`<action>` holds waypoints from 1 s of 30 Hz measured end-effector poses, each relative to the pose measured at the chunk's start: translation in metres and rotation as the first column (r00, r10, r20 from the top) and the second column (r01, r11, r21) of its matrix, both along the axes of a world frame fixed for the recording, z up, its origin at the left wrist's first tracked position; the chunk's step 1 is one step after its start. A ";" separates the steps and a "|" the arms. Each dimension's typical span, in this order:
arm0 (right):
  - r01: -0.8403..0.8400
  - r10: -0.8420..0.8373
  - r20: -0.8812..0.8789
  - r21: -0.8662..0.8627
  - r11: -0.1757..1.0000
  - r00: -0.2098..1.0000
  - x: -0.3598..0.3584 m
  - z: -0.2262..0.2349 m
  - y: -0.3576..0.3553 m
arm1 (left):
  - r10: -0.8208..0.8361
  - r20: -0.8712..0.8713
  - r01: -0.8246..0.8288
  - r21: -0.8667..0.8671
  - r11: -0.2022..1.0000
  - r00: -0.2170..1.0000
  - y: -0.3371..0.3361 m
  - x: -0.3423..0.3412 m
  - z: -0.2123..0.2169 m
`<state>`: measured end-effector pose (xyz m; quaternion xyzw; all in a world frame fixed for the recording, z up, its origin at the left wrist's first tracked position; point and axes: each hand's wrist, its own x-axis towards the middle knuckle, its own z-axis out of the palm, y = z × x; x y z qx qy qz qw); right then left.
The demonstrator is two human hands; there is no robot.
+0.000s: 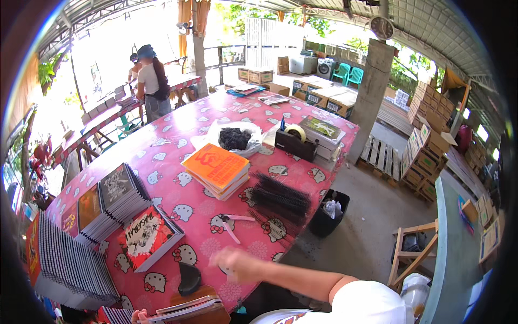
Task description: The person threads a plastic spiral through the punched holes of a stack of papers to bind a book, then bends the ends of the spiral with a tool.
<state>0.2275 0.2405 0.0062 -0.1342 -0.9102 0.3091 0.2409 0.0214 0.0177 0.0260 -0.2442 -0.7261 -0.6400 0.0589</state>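
Observation:
At the bottom edge, the fingers of my left hand [140, 317] curl at the left end of a book [186, 309] with a brown cover, mostly cut off by the frame. My right hand [236, 264] hovers over the pink tablecloth, smeared by motion, so its fingers cannot be made out. Just beyond it lie pink-handled pliers [233, 225]. A black curved object [189, 278] rests between the book and a stack of red-covered books [148, 237]. Farther off are a pile of black spiral binding coils [280, 197] and a stack of orange-covered books [216, 168].
Rows of spiral-bound books [70, 264] line the table's left side. A tape dispenser [295, 141] and a plastic bag [234, 137] with black stuff stand farther back. A black bin [328, 216] is beside the right edge. Two people [154, 86] stand at another table.

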 end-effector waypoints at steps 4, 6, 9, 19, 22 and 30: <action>0.782 -0.883 0.114 0.424 0.457 0.455 0.048 -0.001 0.092 | -0.092 0.133 0.076 0.118 0.990 0.987 0.002 -0.006 -0.001; 0.809 -0.935 0.062 0.484 0.333 0.348 0.067 -0.040 0.117 | -0.141 0.181 0.109 0.177 0.978 0.973 0.004 -0.007 -0.004; 0.731 -0.845 0.087 0.459 0.504 0.528 0.068 -0.051 0.125 | -0.183 0.224 0.132 0.223 0.966 0.957 0.002 -0.009 -0.005; 0.738 -0.828 0.169 0.384 0.555 0.535 0.053 -0.048 0.139 | 0.180 -0.130 -0.175 0.049 0.983 0.975 -0.001 0.004 0.014; 0.709 -0.824 0.239 0.421 0.565 0.514 0.056 -0.048 0.139 | 0.059 -0.653 -0.195 -0.138 0.971 0.755 0.007 0.047 0.048; 0.759 -0.830 0.273 0.339 0.556 0.486 0.043 -0.015 0.137 | -0.514 -0.546 0.202 -0.530 0.824 0.662 0.029 0.062 0.029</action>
